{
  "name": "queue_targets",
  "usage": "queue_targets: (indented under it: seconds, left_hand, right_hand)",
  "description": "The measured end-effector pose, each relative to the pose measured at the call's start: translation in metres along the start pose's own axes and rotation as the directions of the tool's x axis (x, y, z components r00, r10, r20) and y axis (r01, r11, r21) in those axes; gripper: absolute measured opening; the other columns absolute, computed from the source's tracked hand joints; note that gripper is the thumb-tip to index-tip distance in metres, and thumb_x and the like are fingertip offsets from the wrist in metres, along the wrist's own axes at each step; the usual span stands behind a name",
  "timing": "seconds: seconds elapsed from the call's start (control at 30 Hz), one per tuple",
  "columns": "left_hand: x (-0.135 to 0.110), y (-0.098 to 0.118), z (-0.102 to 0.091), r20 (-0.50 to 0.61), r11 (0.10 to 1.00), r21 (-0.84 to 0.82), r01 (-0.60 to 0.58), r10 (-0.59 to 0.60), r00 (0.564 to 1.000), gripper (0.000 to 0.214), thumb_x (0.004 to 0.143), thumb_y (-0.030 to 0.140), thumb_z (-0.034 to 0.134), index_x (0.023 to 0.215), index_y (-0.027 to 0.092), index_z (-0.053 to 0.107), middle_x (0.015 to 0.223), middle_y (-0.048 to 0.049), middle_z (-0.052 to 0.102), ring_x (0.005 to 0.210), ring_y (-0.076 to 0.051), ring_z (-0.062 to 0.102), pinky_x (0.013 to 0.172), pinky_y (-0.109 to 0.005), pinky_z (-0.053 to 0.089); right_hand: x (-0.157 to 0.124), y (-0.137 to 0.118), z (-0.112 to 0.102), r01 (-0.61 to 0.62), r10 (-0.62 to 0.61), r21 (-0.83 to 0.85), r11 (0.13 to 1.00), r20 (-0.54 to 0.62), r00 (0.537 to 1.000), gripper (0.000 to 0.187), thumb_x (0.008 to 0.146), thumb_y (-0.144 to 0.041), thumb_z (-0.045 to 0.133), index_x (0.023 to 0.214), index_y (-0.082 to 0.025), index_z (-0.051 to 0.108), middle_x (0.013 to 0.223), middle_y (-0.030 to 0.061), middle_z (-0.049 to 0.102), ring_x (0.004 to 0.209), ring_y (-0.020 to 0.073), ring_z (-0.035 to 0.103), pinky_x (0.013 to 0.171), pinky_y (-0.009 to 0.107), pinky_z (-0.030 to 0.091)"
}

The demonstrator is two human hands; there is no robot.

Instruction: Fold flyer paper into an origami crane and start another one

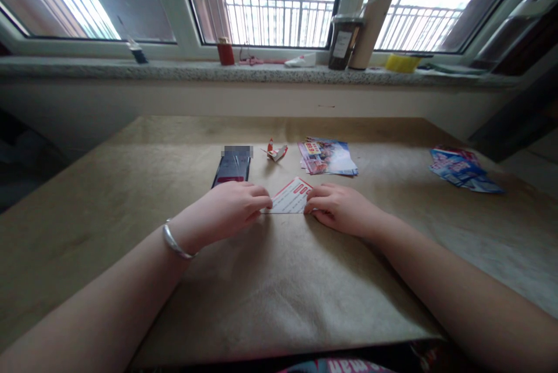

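Observation:
A sheet of printed paper (288,200), folded into a triangle with its point away from me, lies on the table between my hands. Red figures and rows of dark print show on its white face. My left hand (233,207), with a silver bangle at the wrist, has its fingers curled closed on the left corner. At the right corner, the bent fingers of my right hand (340,208) grip the paper too. Both thumbs are partly hidden. Just beyond my left hand is a dark phone (233,165), lying flat.
A small red-and-white folded paper piece (276,152) stands beyond the triangle. Colourful leaflets (330,157) are stacked to its right, and more blue leaflets (464,169) lie farther right. Jars, a red container (225,51) and a cardboard tube (377,13) stand along the windowsill (183,72).

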State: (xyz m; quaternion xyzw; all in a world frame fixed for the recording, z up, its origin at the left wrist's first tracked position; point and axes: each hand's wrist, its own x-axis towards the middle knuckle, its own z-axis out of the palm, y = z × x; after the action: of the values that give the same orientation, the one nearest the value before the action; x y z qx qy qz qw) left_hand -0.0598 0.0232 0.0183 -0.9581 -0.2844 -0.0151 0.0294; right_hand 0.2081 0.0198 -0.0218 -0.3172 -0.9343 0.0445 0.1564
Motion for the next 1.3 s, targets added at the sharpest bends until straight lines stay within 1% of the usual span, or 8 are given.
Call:
queue_targets:
  seconds: [0.07,0.1,0.3,0.47,0.57,0.87,1.13,1.3]
  left_hand:
    - [0.002,0.004,0.004,-0.023,0.998,-0.035,-0.059,0.058,0.998,0.02,0.085,0.016,0.053,0.102,0.022,0.063,0.103,-0.0036,0.064,0.089,-0.016,0.059,0.076,-0.028,0.046]
    - [0.002,0.005,0.006,-0.026,0.997,-0.046,-0.064,0.063,0.998,0.021,0.086,0.016,0.052,0.103,0.022,0.062,0.104,-0.0036,0.064,0.09,-0.016,0.059,0.078,-0.028,0.046]
    - [0.003,0.007,0.01,-0.009,0.998,-0.045,-0.038,0.038,0.999,0.019,0.088,0.017,0.047,0.094,0.02,0.066,0.094,-0.0044,0.065,0.085,-0.016,0.059,0.077,-0.027,0.046]
    - [0.003,0.006,0.004,0.028,0.999,-0.05,-0.02,0.022,0.999,0.022,0.088,0.017,0.046,0.086,0.019,0.067,0.087,-0.0039,0.066,0.08,-0.015,0.061,0.074,-0.027,0.047]
    - [0.003,0.006,0.003,0.026,0.999,-0.043,-0.003,0.004,1.0,0.023,0.088,0.017,0.046,0.083,0.018,0.068,0.083,-0.0042,0.066,0.076,-0.015,0.061,0.072,-0.027,0.047]
    - [0.0,0.002,0.004,0.044,0.999,-0.045,0.01,-0.008,0.999,0.02,0.085,0.017,0.048,0.079,0.017,0.067,0.084,-0.0041,0.066,0.077,-0.015,0.061,0.074,-0.027,0.046]
    - [0.0,0.002,0.003,0.077,0.998,-0.048,0.046,-0.042,0.996,0.02,0.085,0.018,0.048,0.081,0.018,0.067,0.088,-0.0035,0.067,0.078,-0.016,0.062,0.074,-0.029,0.047]
    - [0.0,0.003,0.0,0.1,0.997,-0.042,0.065,-0.061,0.993,0.02,0.084,0.017,0.049,0.08,0.017,0.068,0.087,-0.004,0.067,0.079,-0.017,0.062,0.074,-0.03,0.048]
  right_hand:
    - [0.001,-0.002,0.001,0.026,-0.026,-0.024,0.999,-0.004,1.0,0.025,0.081,-0.012,0.049,0.095,-0.023,0.067,0.102,0.0045,0.065,0.09,0.0175,0.057,0.079,0.03,0.046]
    - [0.002,-0.002,0.002,0.037,-0.037,-0.032,0.999,-0.003,0.999,0.027,0.082,-0.012,0.048,0.097,-0.023,0.067,0.103,0.005,0.064,0.091,0.0176,0.056,0.081,0.03,0.046]
    - [0.005,-0.005,0.005,0.054,-0.054,-0.072,0.996,0.008,0.999,0.028,0.086,-0.014,0.046,0.1,-0.023,0.067,0.103,0.005,0.064,0.093,0.0185,0.056,0.081,0.03,0.046]
    - [0.003,-0.005,-0.001,0.007,-0.005,-0.069,0.998,0.031,1.0,0.027,0.084,-0.012,0.046,0.095,-0.023,0.068,0.102,0.0045,0.065,0.089,0.0164,0.058,0.078,0.028,0.045]
    - [0.001,-0.005,-0.005,-0.011,0.014,-0.072,0.997,0.052,0.999,0.026,0.084,-0.013,0.047,0.093,-0.024,0.069,0.101,0.004,0.066,0.086,0.0153,0.059,0.076,0.026,0.045]
    - [-0.002,-0.007,-0.016,-0.066,0.074,-0.083,0.994,0.105,0.992,0.026,0.081,-0.014,0.05,0.092,-0.026,0.069,0.1,0.0031,0.065,0.085,0.0149,0.06,0.071,0.025,0.043]
    - [-0.004,-0.009,-0.029,-0.155,0.175,-0.103,0.983,0.239,0.955,0.022,0.079,-0.012,0.052,0.08,-0.023,0.071,0.088,0.002,0.067,0.073,0.0126,0.06,0.065,0.023,0.04]
    - [-0.007,-0.006,-0.033,-0.191,0.216,-0.118,0.975,0.273,0.937,0.023,0.078,-0.011,0.053,0.077,-0.022,0.072,0.085,0.0027,0.067,0.071,0.0126,0.061,0.066,0.024,0.042]
